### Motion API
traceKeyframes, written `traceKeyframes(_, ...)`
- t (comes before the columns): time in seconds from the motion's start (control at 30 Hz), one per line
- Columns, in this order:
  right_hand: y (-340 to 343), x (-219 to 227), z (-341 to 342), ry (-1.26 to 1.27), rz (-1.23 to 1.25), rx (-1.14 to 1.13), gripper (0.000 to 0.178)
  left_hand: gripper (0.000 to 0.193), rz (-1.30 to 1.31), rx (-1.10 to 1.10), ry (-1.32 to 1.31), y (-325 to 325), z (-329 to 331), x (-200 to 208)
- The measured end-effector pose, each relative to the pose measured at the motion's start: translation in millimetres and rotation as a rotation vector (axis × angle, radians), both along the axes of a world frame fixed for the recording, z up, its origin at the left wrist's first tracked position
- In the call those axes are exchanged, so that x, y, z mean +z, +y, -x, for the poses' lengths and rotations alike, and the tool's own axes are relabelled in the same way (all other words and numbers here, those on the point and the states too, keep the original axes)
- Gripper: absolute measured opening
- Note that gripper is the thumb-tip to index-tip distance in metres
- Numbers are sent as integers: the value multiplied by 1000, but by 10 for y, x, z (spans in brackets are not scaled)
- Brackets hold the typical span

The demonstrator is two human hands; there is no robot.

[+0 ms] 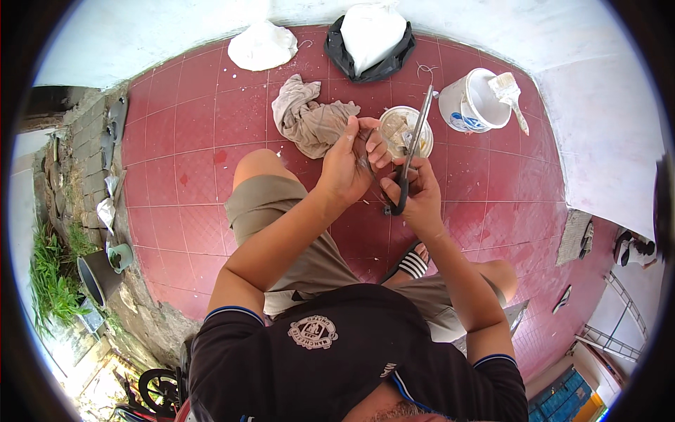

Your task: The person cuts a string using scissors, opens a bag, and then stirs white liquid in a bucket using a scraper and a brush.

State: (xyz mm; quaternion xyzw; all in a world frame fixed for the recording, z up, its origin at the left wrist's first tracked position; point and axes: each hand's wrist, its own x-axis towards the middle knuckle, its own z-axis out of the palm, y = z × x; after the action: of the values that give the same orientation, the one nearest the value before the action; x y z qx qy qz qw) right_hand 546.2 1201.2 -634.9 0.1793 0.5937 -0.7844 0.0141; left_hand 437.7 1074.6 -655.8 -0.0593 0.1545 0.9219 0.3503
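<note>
Red tiled floor (176, 232) below, on my feed I see the right hand (422, 200) clamped on scissors (415, 141), tips toward the floor's far edge, likely to clear the left hand (344, 165) curled just beside, its contents unclear.

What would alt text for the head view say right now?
The right hand holds black-handled scissors pointing away; the left hand is curled beside it, anything in it unclear. Beyond, on red tiles, are a crumpled cloth, a tub and a bucket with a brush at its rim.
</note>
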Motion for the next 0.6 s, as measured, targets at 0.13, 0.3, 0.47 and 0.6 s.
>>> traceKeyframes(0.13,-101,69,116,-43,21,68,42,37,18,42,-41,-36,34,50)
traceKeyframes(0.3,-195,84,193,56,-13,81,42,40,153,75,20,-122,44,155)
traceKeyframes(0.47,-190,155,246,16,33,-20,41,48,397,170,43,-160,126,284)
traceKeyframes(0.6,-60,225,280,90,-46,-139,39,47,672,126,218,-429,228,515)
